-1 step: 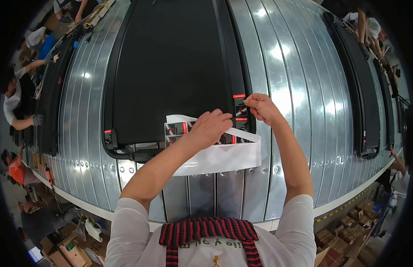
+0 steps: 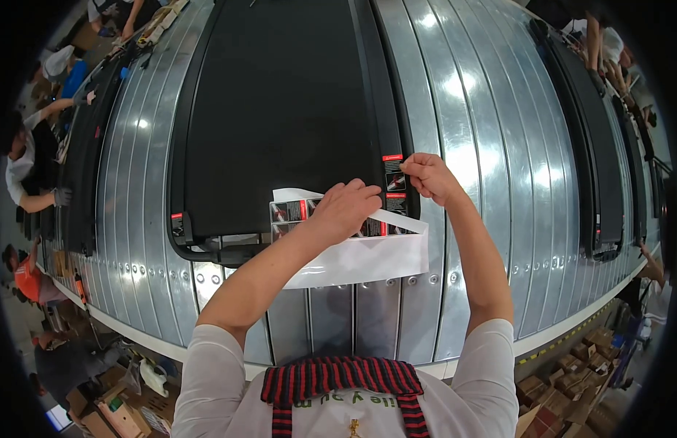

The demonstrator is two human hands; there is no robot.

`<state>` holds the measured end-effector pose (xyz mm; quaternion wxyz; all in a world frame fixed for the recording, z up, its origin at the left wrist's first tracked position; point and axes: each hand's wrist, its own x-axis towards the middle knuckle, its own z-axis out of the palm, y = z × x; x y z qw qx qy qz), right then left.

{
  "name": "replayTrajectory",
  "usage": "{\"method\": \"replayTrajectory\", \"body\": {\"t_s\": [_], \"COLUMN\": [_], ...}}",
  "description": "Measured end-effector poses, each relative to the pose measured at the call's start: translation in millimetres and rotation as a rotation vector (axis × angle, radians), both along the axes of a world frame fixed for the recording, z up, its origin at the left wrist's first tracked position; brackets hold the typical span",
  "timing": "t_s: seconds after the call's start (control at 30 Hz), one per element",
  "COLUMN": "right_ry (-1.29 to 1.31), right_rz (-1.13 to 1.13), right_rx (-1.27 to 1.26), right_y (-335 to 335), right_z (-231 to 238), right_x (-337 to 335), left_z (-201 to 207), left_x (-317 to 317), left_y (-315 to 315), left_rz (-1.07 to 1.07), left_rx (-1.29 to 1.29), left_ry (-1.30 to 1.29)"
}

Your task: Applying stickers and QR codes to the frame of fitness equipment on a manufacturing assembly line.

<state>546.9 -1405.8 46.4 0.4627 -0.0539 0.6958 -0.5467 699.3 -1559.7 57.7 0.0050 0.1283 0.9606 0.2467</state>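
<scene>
Nothing visibly differs from the earlier view, so the labelling stands unchanged. At the near right of the long, flat black deck (image 2: 280, 109), the right hand (image 2: 430, 179) pinches beside a rectangular black-and-red label (image 2: 393, 175), its hold unclear; at the deck's near end, the left hand (image 2: 344, 210) hides part of a glossy white label sheet (image 2: 364, 261), its grip unseen

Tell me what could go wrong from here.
Crooked label: the right hand seems to pinch only one edge of the upper label, so it could skew or crease against the rail.
Shifting sheet: the left hand is on the sheet, which lies loosely over the panel's near end and could slide or fold.
</scene>
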Motion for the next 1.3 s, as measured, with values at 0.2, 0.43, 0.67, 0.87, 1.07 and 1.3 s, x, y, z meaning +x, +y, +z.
{"method": "replayTrajectory", "body": {"t_s": [0.2, 0.43, 0.67, 0.87, 1.07, 1.3], "right_ry": [0.002, -0.040, -0.007, 0.018, 0.043, 0.056], "right_rz": [-0.022, -0.068, -0.036, -0.045, -0.056, -0.059], "right_rx": [-0.023, -0.058, -0.041, -0.037, -0.026, -0.007], "right_y": [-0.6, 2.7, 0.2, -0.3, -1.9, -1.9], "right_z": [-2.1, -4.9, -3.2, -4.7, -2.4, -0.5], "right_x": [0.6, 0.1, 2.2, 2.5, 5.3, 6.7], "left_z": [1.0, 0.6, 0.6, 2.8, 3.7, 11.5], "left_x": [0.7, 0.2, -0.4, -3.2, -2.9, -8.9], "left_y": [-0.9, -1.1, -2.6, -2.7, -4.4, -2.6], "left_rz": [0.003, 0.003, -0.011, -0.031, -0.055, -0.108], "left_rx": [0.014, 0.007, -0.005, -0.020, -0.040, -0.060], "left_ry": [0.024, -0.002, 0.003, -0.031, -0.024, -0.092]}}
